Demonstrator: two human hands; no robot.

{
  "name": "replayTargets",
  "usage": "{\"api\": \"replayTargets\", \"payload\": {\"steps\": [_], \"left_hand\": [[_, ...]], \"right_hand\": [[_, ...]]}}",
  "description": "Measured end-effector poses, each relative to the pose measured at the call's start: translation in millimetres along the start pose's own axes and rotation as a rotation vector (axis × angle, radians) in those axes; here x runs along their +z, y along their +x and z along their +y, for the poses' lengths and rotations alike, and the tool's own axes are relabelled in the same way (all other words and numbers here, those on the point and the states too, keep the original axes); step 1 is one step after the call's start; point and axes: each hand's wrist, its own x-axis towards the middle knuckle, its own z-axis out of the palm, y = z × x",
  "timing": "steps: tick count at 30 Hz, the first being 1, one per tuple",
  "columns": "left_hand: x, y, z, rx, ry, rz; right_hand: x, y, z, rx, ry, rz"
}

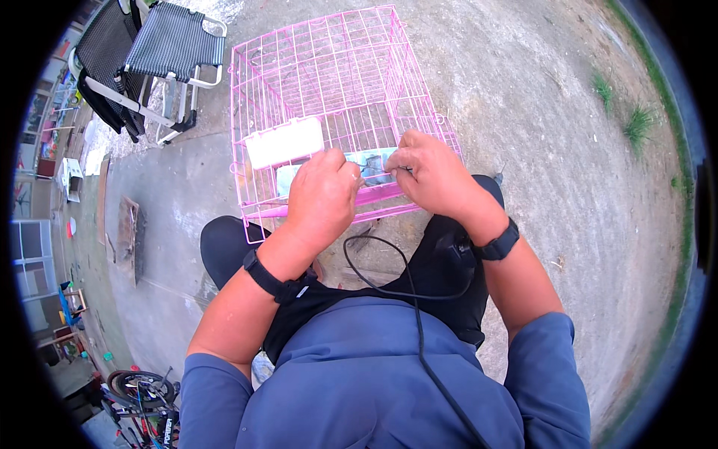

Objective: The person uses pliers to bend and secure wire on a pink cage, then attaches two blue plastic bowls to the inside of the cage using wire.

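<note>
A pink wire cage (321, 71) stands on the ground between my knees. My left hand (325, 193) is closed in a pinch over its near side, beside a white rectangular box (286, 142) at the wire top. Opposite it, my right hand (430, 172) is also closed, thumb and fingertips pressed together. Between the fingertips runs a thin dark strand (371, 165), wire or cord, which I cannot tell; its ends are hidden by the fingers. Below it lies a light blue patterned piece (288, 178), partly covered by my left hand.
A folding chair with dark mesh (176, 45) is at the far left of the cage. A black cable (419, 329) hangs across my lap. Farther left lie a wooden board (129, 238) and a white box (72, 179). A bicycle (146, 396) is at the lower left.
</note>
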Motion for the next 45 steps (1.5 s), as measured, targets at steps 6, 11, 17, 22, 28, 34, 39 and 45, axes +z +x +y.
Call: {"api": "replayTargets", "payload": {"steps": [6,11,17,22,28,34,39,45], "left_hand": [[4.6,1.8,-0.7,-0.009,0.019,0.015],[3.6,0.5,-1.1,-0.017,0.000,0.009],[5.8,0.3,0.0,-0.027,0.016,0.005],[5.2,0.0,0.3,-0.027,0.002,0.014],[-5.1,2.0,-8.8,-0.036,0.003,-0.056],[-11.4,3.0,-8.5,-0.019,-0.003,-0.026],[-11.8,1.7,-12.3,-0.041,-0.047,-0.029],[-11.3,2.8,-11.6,-0.030,-0.059,-0.021]], "right_hand": [[-7.5,10.1,5.9,-0.019,0.021,-0.128],[-9.5,15.3,9.8,-0.028,0.058,-0.196],[-5.7,21.9,7.1,-0.048,-0.089,-0.270],[-4.2,28.6,3.4,0.028,-0.086,-0.350],[-5.9,22.8,-3.4,0.019,-0.119,-0.256],[-3.5,13.5,-4.3,-0.027,-0.104,-0.128],[-10.9,12.8,-16.4,0.029,-0.183,-0.066],[-5.2,19.6,-23.0,-0.249,-0.235,0.050]]}}
